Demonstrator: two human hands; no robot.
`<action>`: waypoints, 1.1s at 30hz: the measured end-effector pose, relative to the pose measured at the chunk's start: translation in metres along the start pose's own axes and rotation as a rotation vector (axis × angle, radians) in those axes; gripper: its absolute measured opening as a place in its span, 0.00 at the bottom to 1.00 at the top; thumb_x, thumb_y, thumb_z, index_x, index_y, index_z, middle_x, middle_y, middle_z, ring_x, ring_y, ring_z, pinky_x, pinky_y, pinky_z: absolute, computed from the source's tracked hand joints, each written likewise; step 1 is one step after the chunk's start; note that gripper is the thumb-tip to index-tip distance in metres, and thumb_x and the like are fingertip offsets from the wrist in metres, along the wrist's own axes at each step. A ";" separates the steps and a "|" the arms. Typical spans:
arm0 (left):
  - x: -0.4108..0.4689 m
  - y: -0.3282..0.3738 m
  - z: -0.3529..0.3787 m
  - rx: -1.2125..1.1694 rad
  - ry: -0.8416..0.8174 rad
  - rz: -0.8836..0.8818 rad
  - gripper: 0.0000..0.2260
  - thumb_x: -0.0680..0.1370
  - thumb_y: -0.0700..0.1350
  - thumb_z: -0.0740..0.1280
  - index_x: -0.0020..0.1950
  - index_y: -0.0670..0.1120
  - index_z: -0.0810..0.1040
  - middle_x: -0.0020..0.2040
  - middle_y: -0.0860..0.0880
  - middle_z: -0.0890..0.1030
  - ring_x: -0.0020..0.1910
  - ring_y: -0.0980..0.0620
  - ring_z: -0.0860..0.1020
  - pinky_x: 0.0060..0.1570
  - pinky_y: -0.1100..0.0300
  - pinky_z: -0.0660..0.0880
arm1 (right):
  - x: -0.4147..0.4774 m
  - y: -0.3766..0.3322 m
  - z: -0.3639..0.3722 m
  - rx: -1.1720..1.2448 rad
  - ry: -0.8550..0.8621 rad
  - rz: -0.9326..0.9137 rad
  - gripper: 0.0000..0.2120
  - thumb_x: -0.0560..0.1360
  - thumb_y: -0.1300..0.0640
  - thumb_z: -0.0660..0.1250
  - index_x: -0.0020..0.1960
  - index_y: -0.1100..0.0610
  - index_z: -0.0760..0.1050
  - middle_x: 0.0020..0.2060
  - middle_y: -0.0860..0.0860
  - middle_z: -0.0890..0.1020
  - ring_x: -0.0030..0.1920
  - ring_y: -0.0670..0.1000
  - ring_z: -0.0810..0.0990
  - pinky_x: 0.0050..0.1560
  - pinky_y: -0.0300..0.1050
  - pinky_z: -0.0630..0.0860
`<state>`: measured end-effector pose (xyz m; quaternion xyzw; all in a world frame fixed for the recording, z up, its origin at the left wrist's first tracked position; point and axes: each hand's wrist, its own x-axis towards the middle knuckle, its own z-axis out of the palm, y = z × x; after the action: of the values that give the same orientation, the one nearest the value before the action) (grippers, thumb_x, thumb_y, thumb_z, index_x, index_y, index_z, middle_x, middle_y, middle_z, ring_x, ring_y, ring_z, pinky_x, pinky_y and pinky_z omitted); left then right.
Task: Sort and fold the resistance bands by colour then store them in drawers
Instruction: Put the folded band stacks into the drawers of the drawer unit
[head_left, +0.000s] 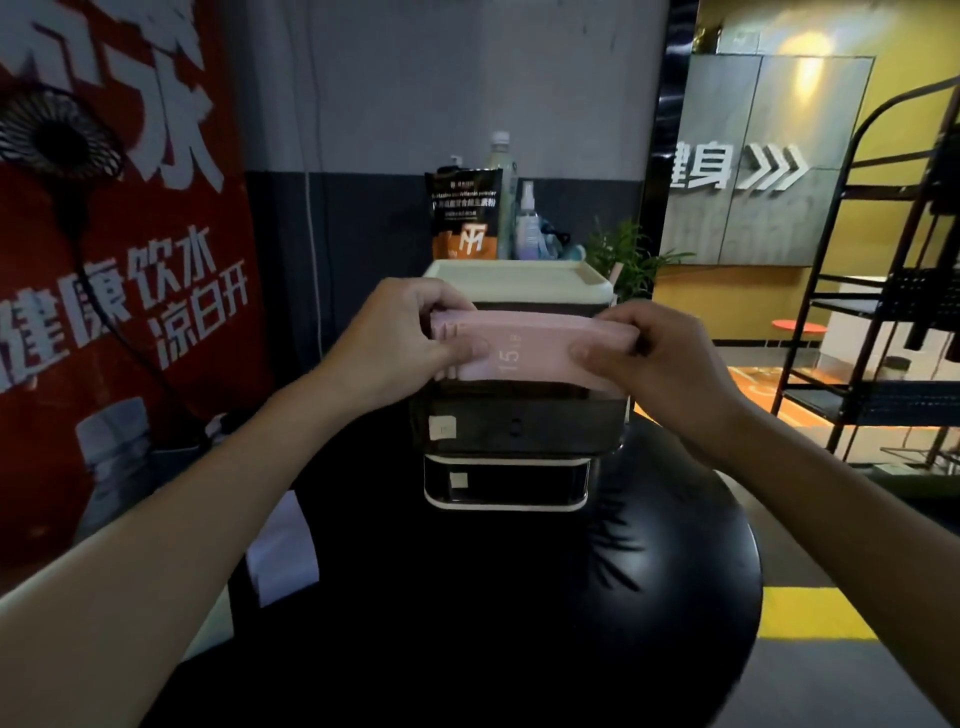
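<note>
A folded pink resistance band (524, 351) marked "15 LB" is held level between both hands, just above a pulled-out dark drawer (519, 426) of a small drawer unit with a cream top (519, 280). My left hand (410, 338) pinches the band's left end, thumb on the front. My right hand (660, 358) pinches the right end. A lower drawer (506, 480) sits pushed in further under the open one. What lies inside the open drawer is hidden by the band.
The drawer unit stands on a round black table (519, 597). A white paper (283, 551) lies at the table's left. Behind the unit are a dark pouch (465, 213), bottles (501, 171) and a plant (623, 254). A black metal rack (883, 312) stands right, a fan (57, 135) left.
</note>
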<state>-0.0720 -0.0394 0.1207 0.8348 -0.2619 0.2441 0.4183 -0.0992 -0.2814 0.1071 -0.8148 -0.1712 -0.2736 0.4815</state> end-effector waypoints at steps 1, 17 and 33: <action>0.006 -0.004 0.003 0.022 -0.012 -0.010 0.10 0.70 0.44 0.79 0.48 0.50 0.82 0.41 0.52 0.83 0.35 0.58 0.81 0.43 0.56 0.79 | 0.007 0.004 0.002 -0.024 -0.005 0.027 0.07 0.71 0.59 0.76 0.43 0.50 0.79 0.39 0.48 0.81 0.38 0.44 0.77 0.41 0.41 0.77; 0.034 -0.046 0.029 0.343 -0.288 -0.168 0.06 0.70 0.48 0.77 0.44 0.52 0.83 0.44 0.55 0.83 0.46 0.56 0.81 0.50 0.53 0.81 | 0.041 0.045 0.026 -0.410 -0.170 0.289 0.07 0.65 0.42 0.72 0.33 0.44 0.79 0.42 0.44 0.82 0.53 0.51 0.74 0.50 0.50 0.58; 0.004 -0.057 0.011 0.107 -0.155 -0.140 0.23 0.71 0.57 0.76 0.64 0.53 0.78 0.62 0.55 0.75 0.62 0.58 0.74 0.63 0.56 0.74 | 0.029 0.055 0.003 -0.185 -0.251 0.145 0.12 0.70 0.53 0.76 0.51 0.49 0.78 0.51 0.46 0.79 0.51 0.44 0.77 0.45 0.35 0.71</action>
<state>-0.0304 -0.0200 0.0848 0.8886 -0.2212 0.1627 0.3674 -0.0456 -0.3041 0.0856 -0.8937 -0.1449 -0.1489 0.3976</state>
